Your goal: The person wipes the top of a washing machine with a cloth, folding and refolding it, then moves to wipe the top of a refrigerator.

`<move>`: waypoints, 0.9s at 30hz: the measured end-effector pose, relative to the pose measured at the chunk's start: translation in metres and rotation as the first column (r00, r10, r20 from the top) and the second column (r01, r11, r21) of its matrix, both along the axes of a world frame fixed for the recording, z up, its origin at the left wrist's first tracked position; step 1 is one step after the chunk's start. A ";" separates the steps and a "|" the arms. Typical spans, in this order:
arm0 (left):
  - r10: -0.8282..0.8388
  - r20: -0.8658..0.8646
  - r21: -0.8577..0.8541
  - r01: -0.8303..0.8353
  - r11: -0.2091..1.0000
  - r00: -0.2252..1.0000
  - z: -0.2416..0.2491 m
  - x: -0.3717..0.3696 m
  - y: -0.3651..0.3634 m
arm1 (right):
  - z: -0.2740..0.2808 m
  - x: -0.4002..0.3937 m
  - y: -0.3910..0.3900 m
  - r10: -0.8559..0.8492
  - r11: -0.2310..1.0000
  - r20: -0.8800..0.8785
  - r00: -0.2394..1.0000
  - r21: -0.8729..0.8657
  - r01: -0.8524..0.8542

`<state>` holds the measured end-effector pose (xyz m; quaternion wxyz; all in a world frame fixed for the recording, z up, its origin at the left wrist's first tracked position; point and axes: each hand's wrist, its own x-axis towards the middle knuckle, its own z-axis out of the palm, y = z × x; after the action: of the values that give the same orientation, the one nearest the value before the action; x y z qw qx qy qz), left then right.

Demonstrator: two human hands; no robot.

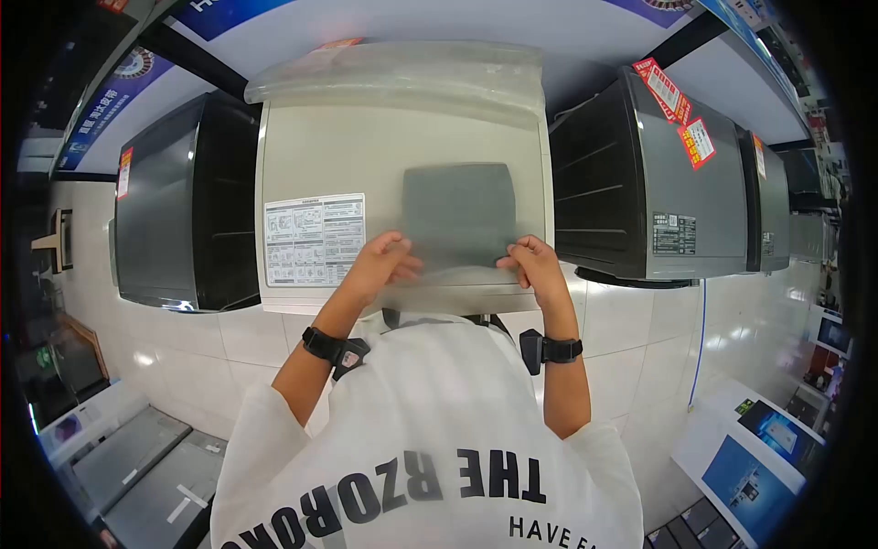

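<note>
A smooth grey cloth [459,210], roughly square, lies flat on the pale top of a boxy appliance [329,151] in front of me. My right hand [533,263] has its fingertips pinched at the cloth's lower right corner. At the lower left edge is my left hand [389,261], its fingers loosely bent and apart, slightly blurred, with nothing seen between them. The cloth's near edge is smeared by motion. A printed instruction label [315,240] is stuck on the top, left of the cloth.
Clear plastic film [402,78] is bunched along the appliance's back edge. Dark grey machines stand close on the left [160,201] and right [686,174], the right one with red tags [663,91]. Shiny tiles [622,316] cover the floor. Cartons [741,457] stand behind at lower right.
</note>
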<state>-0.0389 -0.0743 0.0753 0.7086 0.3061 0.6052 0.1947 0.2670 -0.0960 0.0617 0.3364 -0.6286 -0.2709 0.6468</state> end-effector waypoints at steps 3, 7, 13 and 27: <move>0.071 0.066 0.076 -0.076 0.994 0.995 0.000 0.000 0.004 | 0.010 -0.004 0.007 -0.038 0.993 0.019 0.999 0.109 0.036; 0.043 0.063 0.139 -0.052 0.989 0.997 0.001 0.001 0.004 | 0.010 0.001 0.011 -0.045 0.980 0.091 0.995 0.199 0.027; -0.155 -0.105 0.126 0.168 0.978 0.982 -0.034 -0.013 -0.002 | -0.031 -0.003 -0.008 -0.129 0.989 0.166 0.978 0.096 0.114; 0.138 -0.619 0.785 0.607 0.123 0.773 -0.010 0.011 0.025 | -0.015 -0.010 -0.019 -0.304 0.801 0.847 0.435 0.475 -0.365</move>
<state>-0.0276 -0.0488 0.0657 0.1504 0.8242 0.4475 0.3126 0.2567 -0.1152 0.0463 0.3062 -0.7267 -0.6074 0.0959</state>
